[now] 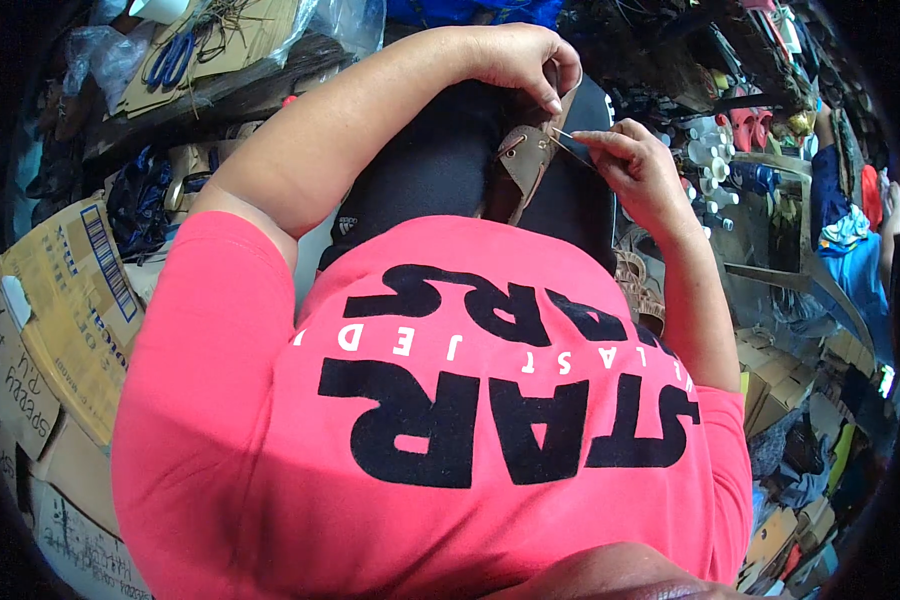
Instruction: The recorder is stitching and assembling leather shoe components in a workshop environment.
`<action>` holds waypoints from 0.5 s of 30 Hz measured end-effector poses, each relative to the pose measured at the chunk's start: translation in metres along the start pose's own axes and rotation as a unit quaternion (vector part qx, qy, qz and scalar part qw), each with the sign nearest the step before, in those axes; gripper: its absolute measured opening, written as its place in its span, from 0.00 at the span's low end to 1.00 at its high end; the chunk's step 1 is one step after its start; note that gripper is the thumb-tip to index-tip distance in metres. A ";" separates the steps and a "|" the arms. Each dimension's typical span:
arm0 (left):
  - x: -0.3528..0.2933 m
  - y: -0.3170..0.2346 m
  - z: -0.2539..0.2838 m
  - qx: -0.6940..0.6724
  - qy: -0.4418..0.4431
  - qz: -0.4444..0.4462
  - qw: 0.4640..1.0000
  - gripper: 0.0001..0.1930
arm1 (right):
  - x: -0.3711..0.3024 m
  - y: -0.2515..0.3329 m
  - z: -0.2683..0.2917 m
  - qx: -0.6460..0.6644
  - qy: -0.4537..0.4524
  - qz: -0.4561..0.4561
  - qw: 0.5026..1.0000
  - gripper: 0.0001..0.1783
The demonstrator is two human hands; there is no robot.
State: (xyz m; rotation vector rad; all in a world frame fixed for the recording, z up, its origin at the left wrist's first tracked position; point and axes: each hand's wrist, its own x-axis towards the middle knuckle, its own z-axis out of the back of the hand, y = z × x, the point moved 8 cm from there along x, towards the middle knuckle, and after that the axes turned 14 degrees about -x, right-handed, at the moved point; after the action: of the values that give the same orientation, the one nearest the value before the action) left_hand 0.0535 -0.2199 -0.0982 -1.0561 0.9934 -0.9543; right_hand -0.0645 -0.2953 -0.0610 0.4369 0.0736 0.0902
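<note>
A brown leather shoe upper point(522, 165) with metal eyelets lies across my lap, over my dark trousers. At its far end my left hand point(530, 65) is closed, thumb and fingers pinching the leather's edge. My right hand point(635, 165) is closed in a pinch on a thin, pale needle-like tool point(563, 133). The tool's tip points left and reaches the leather near an eyelet, just below my left thumb. Whether the tip has gone through the leather I cannot tell. A dark line, perhaps thread, runs from the leather toward my right hand.
Blue-handled scissors point(173, 58) lie on flat cardboard point(225, 75) at the far left. Cardboard boxes point(70, 310) crowd my left side. Several white bottles point(710, 160) and red clogs point(750, 128) stand to the right. Another person in blue point(855, 270) is at the far right edge.
</note>
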 end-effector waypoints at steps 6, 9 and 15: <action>0.003 0.000 -0.006 0.043 0.074 -0.021 0.996 0.08 | 0.004 0.005 0.006 -0.054 0.034 -0.006 0.998 0.13; 0.004 0.005 -0.007 0.027 0.081 -0.018 0.996 0.09 | 0.008 0.009 0.006 -0.063 0.029 0.016 0.997 0.13; 0.005 0.004 -0.010 0.039 0.097 -0.063 0.993 0.10 | 0.019 -0.002 0.006 -0.007 0.053 -0.005 0.999 0.13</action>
State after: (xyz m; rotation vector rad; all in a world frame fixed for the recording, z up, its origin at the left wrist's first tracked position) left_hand 0.0463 -0.2264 -0.1047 -0.9829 1.0496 -1.2071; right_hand -0.0454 -0.2973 -0.0577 0.4167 0.1793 0.1031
